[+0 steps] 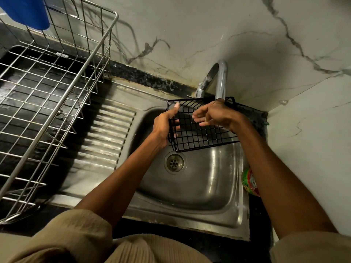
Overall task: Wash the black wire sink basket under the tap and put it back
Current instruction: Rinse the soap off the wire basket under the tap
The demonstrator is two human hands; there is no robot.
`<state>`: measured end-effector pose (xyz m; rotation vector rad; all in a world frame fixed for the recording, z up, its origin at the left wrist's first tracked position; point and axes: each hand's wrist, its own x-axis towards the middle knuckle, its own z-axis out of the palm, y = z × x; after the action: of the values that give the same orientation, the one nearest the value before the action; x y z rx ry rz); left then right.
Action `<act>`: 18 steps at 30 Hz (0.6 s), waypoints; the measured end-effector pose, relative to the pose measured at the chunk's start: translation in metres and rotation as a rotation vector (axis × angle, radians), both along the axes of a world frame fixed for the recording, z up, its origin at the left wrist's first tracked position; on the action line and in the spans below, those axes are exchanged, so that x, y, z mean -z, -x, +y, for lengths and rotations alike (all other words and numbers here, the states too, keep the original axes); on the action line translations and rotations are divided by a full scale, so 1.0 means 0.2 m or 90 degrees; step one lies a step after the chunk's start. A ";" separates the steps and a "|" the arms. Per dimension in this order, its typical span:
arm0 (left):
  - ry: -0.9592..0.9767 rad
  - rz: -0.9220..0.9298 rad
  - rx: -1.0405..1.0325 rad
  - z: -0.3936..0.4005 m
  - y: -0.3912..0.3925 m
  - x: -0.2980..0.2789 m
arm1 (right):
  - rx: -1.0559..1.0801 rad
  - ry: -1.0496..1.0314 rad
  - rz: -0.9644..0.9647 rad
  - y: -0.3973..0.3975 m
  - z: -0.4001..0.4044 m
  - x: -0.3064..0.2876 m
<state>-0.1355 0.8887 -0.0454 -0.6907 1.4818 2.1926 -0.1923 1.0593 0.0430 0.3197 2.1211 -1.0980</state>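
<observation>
Blue plastic object [26, 12] at 11 o'clock is running off the top edge; identity unclear. Silver wire dish rack [57, 95] is being cut by the left edge. Green-and-red container [249, 182] at 4 o'clock is sitting half hidden behind the right forearm; label illegible.

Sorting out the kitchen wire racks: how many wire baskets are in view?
2. The black wire basket is held over the sink, under the tap; the steel dish rack sits on the left counter.
</observation>
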 end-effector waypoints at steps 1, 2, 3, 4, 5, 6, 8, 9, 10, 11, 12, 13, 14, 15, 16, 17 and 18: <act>0.000 0.003 0.000 0.00 0.00 0.00 | -0.015 -0.005 -0.013 0.00 0.00 0.00; -0.002 0.008 0.000 0.00 0.01 0.00 | -0.046 -0.023 -0.035 -0.01 0.00 0.00; -0.006 0.010 -0.001 0.00 0.01 -0.01 | -0.087 -0.046 -0.066 -0.02 0.00 -0.01; -0.008 0.010 -0.007 0.00 0.02 -0.01 | -0.124 -0.067 -0.097 -0.03 0.01 0.00; -0.011 0.005 -0.015 0.01 0.02 -0.02 | -0.150 -0.080 -0.121 -0.03 0.01 0.00; -0.016 -0.001 -0.020 0.01 0.02 -0.03 | -0.161 -0.086 -0.131 -0.04 0.01 0.01; -0.031 -0.007 -0.023 0.01 0.03 -0.05 | -0.132 -0.064 -0.108 -0.04 0.02 0.03; -0.034 -0.006 -0.022 0.01 0.04 -0.05 | -0.097 -0.039 -0.081 -0.03 0.02 0.03; -0.034 -0.005 -0.019 0.01 0.04 -0.05 | -0.054 -0.012 -0.047 -0.02 0.02 0.03; -0.035 -0.006 -0.021 0.02 0.04 -0.05 | -0.015 0.007 -0.014 -0.02 0.02 0.03; -0.033 -0.006 -0.025 0.02 0.05 -0.05 | 0.009 0.014 0.009 -0.01 0.03 0.03; -0.031 -0.008 -0.029 0.02 0.05 -0.06 | 0.011 0.012 0.014 0.00 0.03 0.02; -0.027 -0.007 -0.029 0.02 0.05 -0.05 | -0.010 0.003 0.000 -0.01 0.03 0.02; -0.028 -0.006 -0.028 0.02 0.05 -0.06 | -0.048 -0.015 -0.032 -0.01 0.03 0.01; -0.029 -0.005 -0.028 0.02 0.06 -0.05 | -0.093 -0.037 -0.069 -0.02 0.03 0.01; -0.030 -0.005 -0.029 0.01 0.06 -0.05 | -0.131 -0.058 -0.100 -0.03 0.02 0.01; -0.025 -0.004 -0.028 0.01 0.06 -0.04 | -0.150 -0.073 -0.114 -0.04 0.03 0.01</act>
<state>-0.1471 0.8909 -0.0369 -0.7238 1.4300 2.2430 -0.1850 1.0645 0.0405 0.2070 2.0058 -0.7848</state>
